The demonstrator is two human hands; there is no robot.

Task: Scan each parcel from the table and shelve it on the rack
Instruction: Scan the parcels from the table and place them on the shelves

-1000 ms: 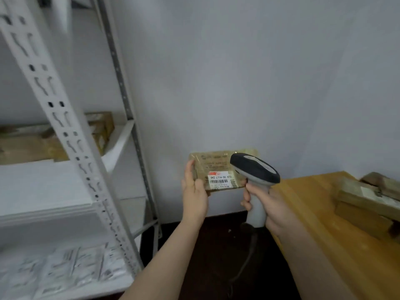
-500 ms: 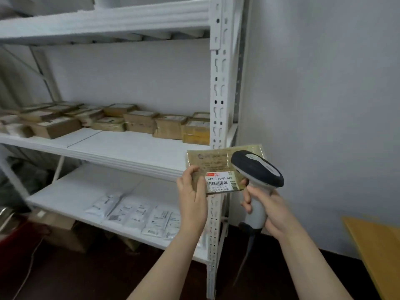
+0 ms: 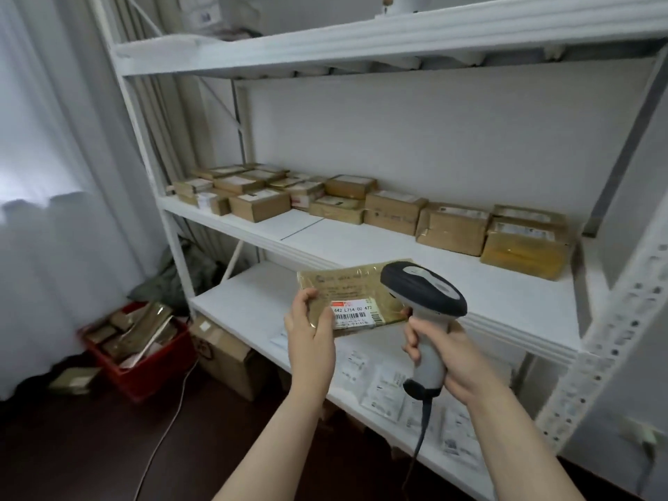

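My left hand (image 3: 311, 327) grips a flat brown parcel (image 3: 347, 287) by its left end, its white barcode label facing me. My right hand (image 3: 444, 352) holds a grey and black handheld scanner (image 3: 423, 291) by the handle, its head just right of the label and overlapping the parcel's right end. Both are held in front of the white metal rack (image 3: 397, 254). The rack's middle shelf carries several brown parcels (image 3: 394, 211) in a row along the back.
The lower shelf (image 3: 249, 294) holds several white packets (image 3: 386, 388) at the right. A red crate (image 3: 144, 359) of parcels and a cardboard box (image 3: 231, 359) sit on the dark floor at the left. A white curtain (image 3: 54, 175) hangs on the left. The scanner's cable (image 3: 419, 439) hangs down.
The view has swung left from the wall and table to the rack, which now fills the frame. Both hands keep the same hold on parcel and scanner.
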